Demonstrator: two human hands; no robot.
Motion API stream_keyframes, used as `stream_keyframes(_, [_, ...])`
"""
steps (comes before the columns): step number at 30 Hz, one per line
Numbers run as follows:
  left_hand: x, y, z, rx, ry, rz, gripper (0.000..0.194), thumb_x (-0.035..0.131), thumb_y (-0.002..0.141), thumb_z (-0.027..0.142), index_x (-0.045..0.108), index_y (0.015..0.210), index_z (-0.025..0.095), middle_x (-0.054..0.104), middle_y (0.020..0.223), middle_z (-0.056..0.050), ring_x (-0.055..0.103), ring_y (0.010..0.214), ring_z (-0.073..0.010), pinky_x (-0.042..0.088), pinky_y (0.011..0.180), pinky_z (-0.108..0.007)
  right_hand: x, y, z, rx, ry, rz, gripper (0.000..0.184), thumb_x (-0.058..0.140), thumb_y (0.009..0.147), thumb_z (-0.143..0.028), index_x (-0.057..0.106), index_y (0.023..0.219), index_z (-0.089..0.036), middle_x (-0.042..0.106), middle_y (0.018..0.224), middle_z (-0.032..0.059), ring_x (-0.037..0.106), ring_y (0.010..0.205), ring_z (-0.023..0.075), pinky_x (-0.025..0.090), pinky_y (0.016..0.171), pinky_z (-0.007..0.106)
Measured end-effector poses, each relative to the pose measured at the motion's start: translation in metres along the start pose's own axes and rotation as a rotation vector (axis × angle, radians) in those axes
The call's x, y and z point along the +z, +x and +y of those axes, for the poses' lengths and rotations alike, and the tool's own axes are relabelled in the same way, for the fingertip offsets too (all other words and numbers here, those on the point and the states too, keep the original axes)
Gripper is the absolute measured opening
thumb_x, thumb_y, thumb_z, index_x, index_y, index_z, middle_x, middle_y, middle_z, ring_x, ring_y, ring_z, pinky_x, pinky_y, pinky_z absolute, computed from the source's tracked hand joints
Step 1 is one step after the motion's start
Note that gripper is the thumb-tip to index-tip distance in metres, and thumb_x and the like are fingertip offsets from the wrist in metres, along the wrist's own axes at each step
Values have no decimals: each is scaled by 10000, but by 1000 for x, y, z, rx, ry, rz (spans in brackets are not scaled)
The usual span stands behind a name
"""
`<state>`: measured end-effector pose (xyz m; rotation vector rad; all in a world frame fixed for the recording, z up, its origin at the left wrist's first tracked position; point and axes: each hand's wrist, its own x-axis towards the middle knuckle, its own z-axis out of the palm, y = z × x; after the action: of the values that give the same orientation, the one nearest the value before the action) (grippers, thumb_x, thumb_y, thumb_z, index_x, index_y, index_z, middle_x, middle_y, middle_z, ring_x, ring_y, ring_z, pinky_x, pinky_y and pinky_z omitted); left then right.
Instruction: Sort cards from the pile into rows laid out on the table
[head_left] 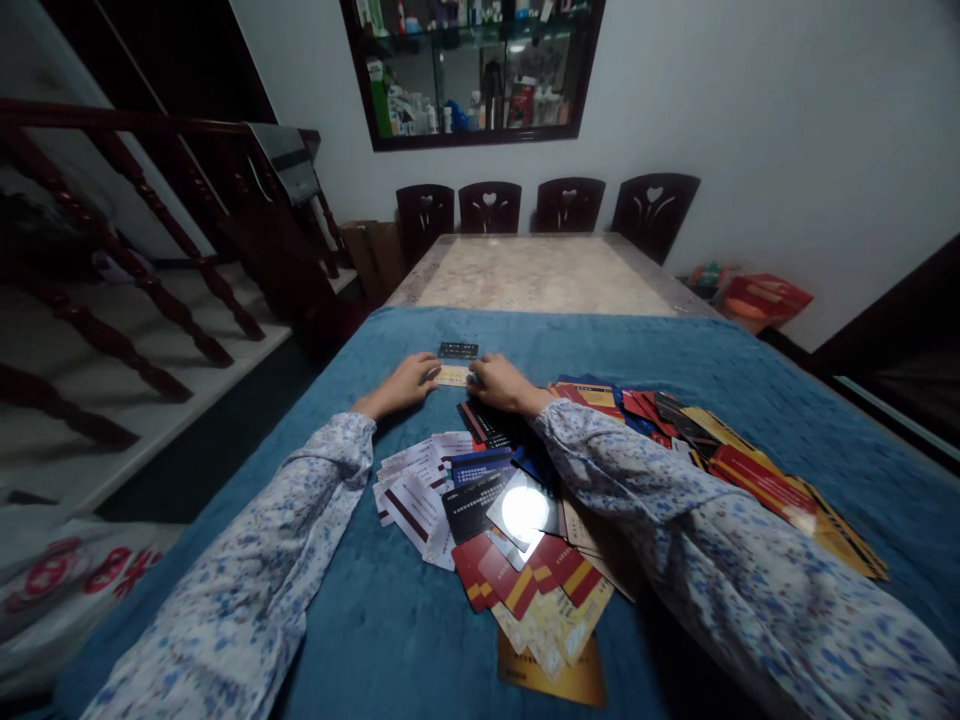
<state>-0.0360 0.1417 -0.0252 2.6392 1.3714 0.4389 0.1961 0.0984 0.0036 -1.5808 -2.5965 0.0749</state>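
Note:
A pale yellow card (453,376) lies flat on the blue cloth between my two hands. My left hand (412,380) has its fingers bent and closed at the card's left end. At the right end, the fingers of my right hand (498,380) are curled over its edge. Just beyond it lies a black card (458,350). Nearer to me is a loose pile of cards: white cards (412,510), a blue card (480,466), black cards (472,505), red cards (517,580) and a gold card (555,670). My right forearm hides part of the pile.
More red, black and yellow cards (757,475) spread out to the right of my right arm. The blue cloth (337,600) covers the near part of the table, with bare tabletop (540,270) beyond. Chairs (570,205) line the far end; a railing (150,270) stands left.

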Motion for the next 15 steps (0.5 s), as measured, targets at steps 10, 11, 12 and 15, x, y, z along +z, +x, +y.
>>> stream_keyframes(10, [-1,-7,3,34,-28,25,396,547,936,275,662,1293,148,555,1457,-176,558,1341,-305,444,1173,-477,-12,-16,5,23,-27,2,387,550,978,-310,652,1314,-147,646,1343,176,568,1246,321,484,957,370])
stream_keyframes(11, [-1,-8,3,35,-27,30,402,542,936,271,657,1301,148,551,1459,-175,555,1343,-305,441,1176,-479,-14,-18,6,28,-35,5,393,546,980,-316,647,1322,-151,641,1351,177,558,1255,327,487,957,382])
stream_keyframes(12, [-2,-9,4,37,-24,33,412,539,934,263,650,1313,144,544,1466,-177,548,1349,-306,436,1180,-482,-16,-21,6,31,-43,7,398,544,982,-322,643,1328,-152,636,1356,179,550,1262,333,489,956,394])
stream_keyframes(15, [-4,-14,7,45,-14,30,454,536,921,237,624,1350,117,518,1491,-192,521,1375,-317,416,1195,-494,-21,-31,7,36,-58,17,397,534,988,-324,636,1333,-156,631,1358,182,534,1264,344,489,951,425])
